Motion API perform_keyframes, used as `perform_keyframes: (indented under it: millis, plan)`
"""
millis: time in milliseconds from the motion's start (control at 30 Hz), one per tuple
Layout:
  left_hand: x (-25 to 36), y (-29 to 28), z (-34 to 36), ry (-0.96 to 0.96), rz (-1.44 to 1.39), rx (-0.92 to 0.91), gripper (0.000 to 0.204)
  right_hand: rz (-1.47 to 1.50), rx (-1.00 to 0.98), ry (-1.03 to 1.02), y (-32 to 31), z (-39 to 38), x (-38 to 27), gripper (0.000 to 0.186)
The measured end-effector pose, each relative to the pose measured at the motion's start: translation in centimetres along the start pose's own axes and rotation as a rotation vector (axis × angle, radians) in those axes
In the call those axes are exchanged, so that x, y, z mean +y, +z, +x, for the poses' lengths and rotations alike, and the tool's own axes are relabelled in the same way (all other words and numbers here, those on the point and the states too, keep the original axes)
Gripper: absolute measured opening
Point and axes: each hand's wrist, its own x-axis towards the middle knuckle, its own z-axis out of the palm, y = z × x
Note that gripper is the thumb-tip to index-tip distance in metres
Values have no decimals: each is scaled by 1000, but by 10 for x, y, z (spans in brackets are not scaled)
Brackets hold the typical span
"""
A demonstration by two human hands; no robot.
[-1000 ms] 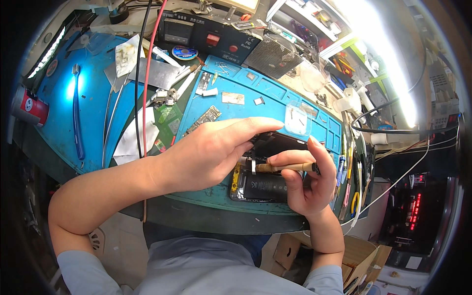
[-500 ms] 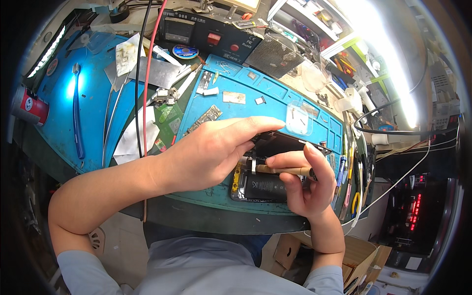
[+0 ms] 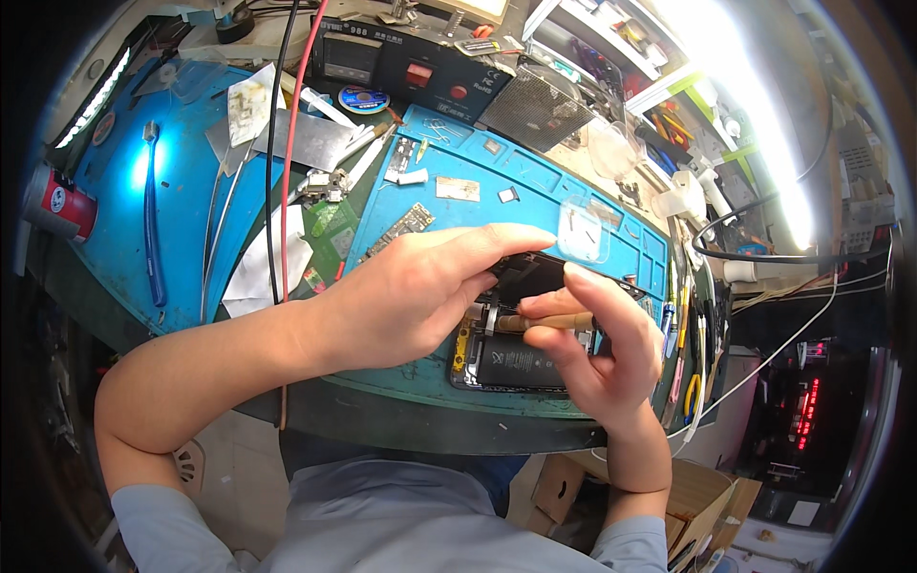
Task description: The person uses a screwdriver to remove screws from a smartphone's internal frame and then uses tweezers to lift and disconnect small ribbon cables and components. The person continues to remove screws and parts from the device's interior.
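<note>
My left hand (image 3: 420, 296) is closed on the edge of a dark screen panel (image 3: 530, 280) that stands tilted up from an opened phone (image 3: 497, 363). The phone's black battery and a yellow strip show on the blue mat (image 3: 394, 382). My right hand (image 3: 602, 349) grips a tan, wooden-looking tool (image 3: 535, 323) lying level over the phone's upper part, beside a light flex cable. Its far tip is hard to make out. A small clear tray (image 3: 585, 229) sits just beyond the panel, and a bare circuit board (image 3: 401, 229) lies behind my left hand.
A black control box (image 3: 387, 76) and mesh panel (image 3: 535, 105) stand at the back. A blue brush (image 3: 153, 239) and red can (image 3: 59, 205) are at left. Black and red cables (image 3: 286, 220) cross near my left forearm. Pens and tools (image 3: 683, 344) line the right edge.
My right hand's index finger has moved left and bent forward over the tool, whose dark end is now less visible. My left hand holds almost the same position on the panel.
</note>
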Motion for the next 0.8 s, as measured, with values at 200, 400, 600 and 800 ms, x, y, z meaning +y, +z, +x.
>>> perform_keyframes:
  millis: [200, 400, 600, 800]
  plan:
    - [0, 0, -1, 0, 0, 0, 52, 79, 39, 11, 4, 2, 0, 55]
    - [1, -1, 0, -22, -16, -17, 52, 2, 33, -33, 2, 5, 0, 53]
    - [2, -1, 0, -32, -3, -19, 51, 63, 65, -49, 9, 4, 3, 51]
    - [5, 0, 2, -29, 8, -11, 50, -12, 26, -15, 0, 6, -5, 54]
